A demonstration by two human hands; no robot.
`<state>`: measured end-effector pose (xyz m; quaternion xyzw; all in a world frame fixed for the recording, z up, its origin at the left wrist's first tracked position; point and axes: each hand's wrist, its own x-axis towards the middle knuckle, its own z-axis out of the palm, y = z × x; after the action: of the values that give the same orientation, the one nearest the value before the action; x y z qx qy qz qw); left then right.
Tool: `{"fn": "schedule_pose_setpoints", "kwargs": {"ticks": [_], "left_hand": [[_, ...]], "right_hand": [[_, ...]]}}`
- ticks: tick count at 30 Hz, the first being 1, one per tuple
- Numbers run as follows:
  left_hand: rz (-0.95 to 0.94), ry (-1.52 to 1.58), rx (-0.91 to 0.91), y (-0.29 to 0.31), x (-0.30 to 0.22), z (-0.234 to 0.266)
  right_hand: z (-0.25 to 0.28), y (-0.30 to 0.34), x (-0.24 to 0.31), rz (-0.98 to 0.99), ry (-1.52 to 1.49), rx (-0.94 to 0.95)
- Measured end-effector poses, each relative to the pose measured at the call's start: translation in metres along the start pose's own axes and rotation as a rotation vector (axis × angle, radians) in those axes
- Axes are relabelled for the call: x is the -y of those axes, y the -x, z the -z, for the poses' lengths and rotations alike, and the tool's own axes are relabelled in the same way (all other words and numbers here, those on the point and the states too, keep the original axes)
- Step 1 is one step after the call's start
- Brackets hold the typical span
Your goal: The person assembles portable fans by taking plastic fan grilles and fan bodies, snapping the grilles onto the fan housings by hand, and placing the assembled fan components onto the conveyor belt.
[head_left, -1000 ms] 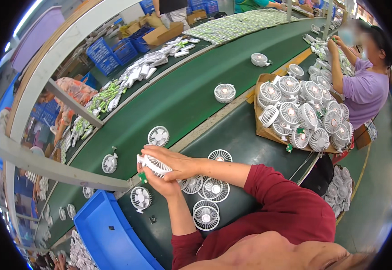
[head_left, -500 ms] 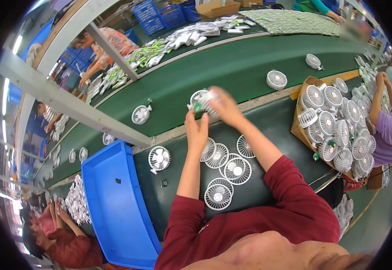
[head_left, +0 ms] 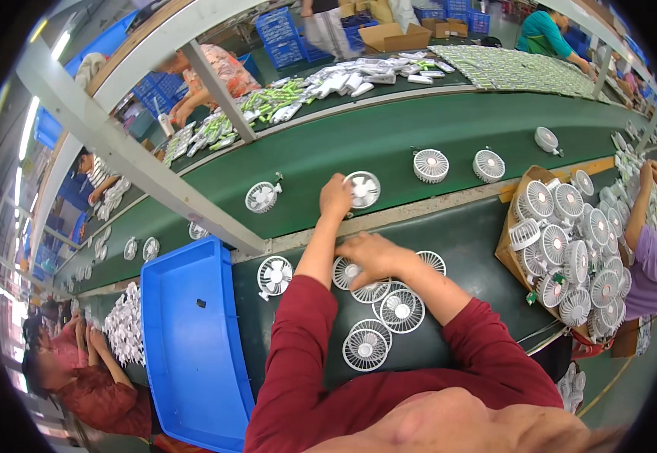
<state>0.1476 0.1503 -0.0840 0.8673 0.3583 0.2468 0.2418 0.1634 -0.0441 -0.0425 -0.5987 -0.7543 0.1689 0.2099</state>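
Over the near edge of the green belt, my left hand [head_left: 335,198] grips the left rim of a white fan head [head_left: 363,189], its blades showing. My right hand [head_left: 376,257] is lower, on the near side, with fingers spread over a cluster of round white fan grilles. It hides part of the upper ones. Nearest me in that cluster lies one grille [head_left: 365,349], and another grille [head_left: 402,310] overlaps others beside it. Left of my left forearm, a white fan head with bare blades [head_left: 275,276] rests on the dark green tabletop.
A blue tray [head_left: 192,362] stands to the left, a small dark piece inside. On the right, a cardboard box [head_left: 504,253] is heaped with fan heads. Several fan heads lie along the green belt [head_left: 306,162]. A slanting metal post [head_left: 143,170] crosses the left side. Other people work nearby.
Both hands were together on a fan head above the belt. My right hand has left it and come down to the grilles; my left hand keeps the fan head. The view has shifted.
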Motion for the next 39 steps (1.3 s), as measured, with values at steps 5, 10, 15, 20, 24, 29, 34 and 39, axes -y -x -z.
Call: {"fn": "schedule_pose_setpoints", "kwargs": {"ticks": [5,10,15,20,24,29,34,39], "left_hand": [[0.204,0.476,-0.176,0.01,0.067,0.038],[0.299,1.43,-0.053,0.064,0.025,0.066],[0.187,1.732,-0.064,0.106,0.027,0.084],[0.274,1.706,-0.017,0.121,0.024,0.086],[0.241,1.604,0.061,0.122,0.016,0.085],[0.289,1.47,0.133,0.127,-0.003,0.072],[0.334,1.513,0.122,0.128,-0.021,0.068],[0.423,1.668,0.148,0.132,-0.039,0.07]], "right_hand": [[-0.011,-0.019,0.031,0.007,0.116,-0.019],[0.005,-0.007,0.021,-0.066,0.117,0.068],[0.041,0.0,-0.018,-0.023,-0.37,-0.017],[0.074,0.019,-0.03,-0.088,-1.099,-0.311],[0.063,0.002,-0.02,-0.118,-1.373,-0.576],[0.054,-0.002,-0.01,-0.159,-1.031,-0.593],[0.042,-0.007,0.0,-0.082,-0.443,-0.782],[0.031,-0.012,0.009,0.013,-0.133,-0.784]]}}
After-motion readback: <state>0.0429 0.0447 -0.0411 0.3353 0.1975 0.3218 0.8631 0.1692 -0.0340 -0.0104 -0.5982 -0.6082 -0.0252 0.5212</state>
